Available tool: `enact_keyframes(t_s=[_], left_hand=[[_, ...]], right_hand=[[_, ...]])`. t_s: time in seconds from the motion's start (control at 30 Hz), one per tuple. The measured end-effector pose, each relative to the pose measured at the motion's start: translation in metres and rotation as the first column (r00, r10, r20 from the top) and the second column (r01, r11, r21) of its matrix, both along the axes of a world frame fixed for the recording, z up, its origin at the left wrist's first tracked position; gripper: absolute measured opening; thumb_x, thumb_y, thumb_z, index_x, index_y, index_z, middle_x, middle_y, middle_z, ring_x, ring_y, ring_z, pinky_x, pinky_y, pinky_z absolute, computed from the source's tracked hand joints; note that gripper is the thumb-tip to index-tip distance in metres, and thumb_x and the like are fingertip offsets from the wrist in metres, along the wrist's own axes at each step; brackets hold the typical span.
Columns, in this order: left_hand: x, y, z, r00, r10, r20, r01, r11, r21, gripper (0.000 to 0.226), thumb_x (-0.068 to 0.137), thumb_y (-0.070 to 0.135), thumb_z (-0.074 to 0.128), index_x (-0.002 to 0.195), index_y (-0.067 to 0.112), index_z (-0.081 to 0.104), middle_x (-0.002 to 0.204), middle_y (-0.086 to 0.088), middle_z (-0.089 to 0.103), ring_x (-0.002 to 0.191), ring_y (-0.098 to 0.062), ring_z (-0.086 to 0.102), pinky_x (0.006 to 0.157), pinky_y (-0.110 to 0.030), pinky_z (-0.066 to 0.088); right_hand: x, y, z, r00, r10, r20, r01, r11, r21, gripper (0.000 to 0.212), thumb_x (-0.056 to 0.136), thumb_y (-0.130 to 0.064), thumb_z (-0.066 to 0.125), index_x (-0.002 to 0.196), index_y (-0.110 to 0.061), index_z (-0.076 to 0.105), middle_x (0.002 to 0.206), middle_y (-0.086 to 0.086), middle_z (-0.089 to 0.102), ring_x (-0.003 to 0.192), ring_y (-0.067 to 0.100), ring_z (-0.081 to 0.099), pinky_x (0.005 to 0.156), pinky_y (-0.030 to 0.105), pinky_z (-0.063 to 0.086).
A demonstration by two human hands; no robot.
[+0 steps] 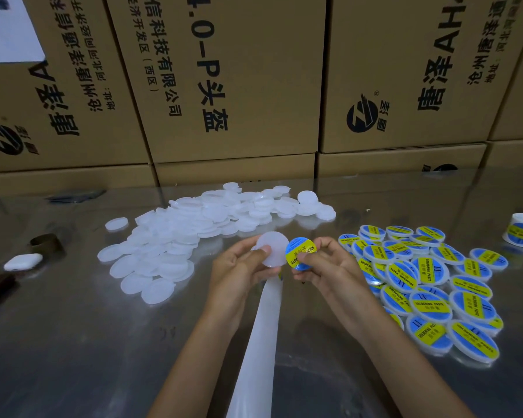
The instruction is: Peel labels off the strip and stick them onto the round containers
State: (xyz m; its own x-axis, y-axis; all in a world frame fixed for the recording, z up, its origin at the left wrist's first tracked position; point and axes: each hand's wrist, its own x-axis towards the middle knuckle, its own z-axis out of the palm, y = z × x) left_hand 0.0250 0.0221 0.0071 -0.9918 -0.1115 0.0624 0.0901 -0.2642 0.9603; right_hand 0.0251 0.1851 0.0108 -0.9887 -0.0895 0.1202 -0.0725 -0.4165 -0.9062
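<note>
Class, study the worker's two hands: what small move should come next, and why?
Probably bring the blue-and-yellow label, pinched in the right hand, leftward onto the blank white container that the left hand holds. The label looks peeled free, and the container's face is bare.

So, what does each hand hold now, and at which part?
The left hand holds a plain white container by its edge, thumb on its face. The right hand pinches a blue and yellow label at its right edge.
</note>
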Motion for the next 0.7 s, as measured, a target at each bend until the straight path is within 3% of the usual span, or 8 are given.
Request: enact_keyframes(t_s=[0.23, 0.5, 0.7], left_hand=[[0.004, 0.011, 0.003, 0.995, -0.103, 0.002, 0.103, 0.994, 0.028, 0.032, 0.098, 0.004, 0.057, 0.119, 0.023, 0.072, 0.106, -0.014, 0.076, 0.096, -0.036, 0.074, 0.079, -0.033, 0.061], [0.006, 0.015, 0.003, 0.984, -0.174, -0.028, 0.175, 0.984, 0.036, 0.031, 0.099, 0.004, 0.054, 0.115, 0.022, 0.075, 0.111, -0.014, 0.075, 0.100, -0.034, 0.073, 0.077, -0.031, 0.060], [0.008, 0.017, 0.001, 0.981, -0.182, -0.066, 0.183, 0.983, 0.001, 0.032, 0.100, 0.003, 0.053, 0.120, 0.019, 0.071, 0.113, -0.012, 0.075, 0.101, -0.032, 0.073, 0.079, -0.030, 0.060]], right_hand=[[0.005, -0.007, 0.002, 0.980, -0.135, -0.144, 0.157, 0.976, 0.149, 0.024, 0.085, 0.008, 0.067, 0.086, -0.007, 0.047, 0.073, 0.008, 0.068, 0.061, 0.012, 0.064, 0.054, 0.020, 0.051], [0.002, -0.011, -0.003, 0.967, -0.203, -0.157, 0.232, 0.953, 0.194, 0.028, 0.083, 0.006, 0.071, 0.084, -0.009, 0.047, 0.082, 0.022, 0.068, 0.069, 0.020, 0.063, 0.056, 0.023, 0.053], [-0.002, -0.010, -0.008, 0.964, -0.213, -0.162, 0.243, 0.949, 0.200, 0.030, 0.082, 0.004, 0.073, 0.081, -0.013, 0.048, 0.073, 0.008, 0.069, 0.065, 0.017, 0.064, 0.055, 0.024, 0.052]])
